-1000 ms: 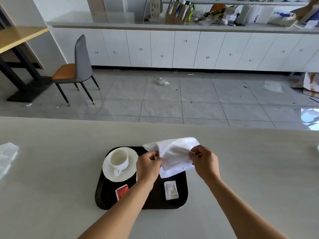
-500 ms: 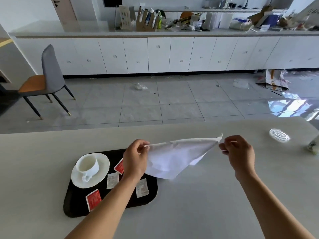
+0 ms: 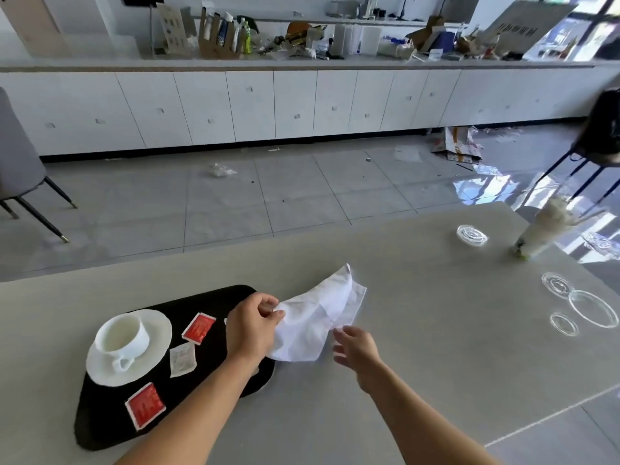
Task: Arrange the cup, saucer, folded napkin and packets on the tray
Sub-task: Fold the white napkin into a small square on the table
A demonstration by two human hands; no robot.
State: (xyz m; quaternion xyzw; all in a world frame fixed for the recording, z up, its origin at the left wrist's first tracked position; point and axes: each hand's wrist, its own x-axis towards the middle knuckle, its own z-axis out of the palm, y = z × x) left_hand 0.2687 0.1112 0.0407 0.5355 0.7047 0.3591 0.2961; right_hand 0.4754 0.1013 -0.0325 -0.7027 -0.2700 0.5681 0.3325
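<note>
The fingers (image 3: 270, 303) of the left hand (image 3: 250, 327) pinch one corner of the white napkin (image 3: 322, 310), which is held crumpled above the counter (image 3: 436, 330), just right of the black tray (image 3: 161, 305). The right hand (image 3: 357, 347) is loosely spread and holds nothing, beside the napkin's near edge; whether it touches is unclear. On the tray, the cup (image 3: 120, 333) sits on its saucer (image 3: 159, 333) at the left, with red and white packets (image 3: 198, 328) scattered beside it.

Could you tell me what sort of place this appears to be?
Probably an office pantry or break room: white cabinets under a cluttered counter, a chair, and a serving tray on a table.
</note>
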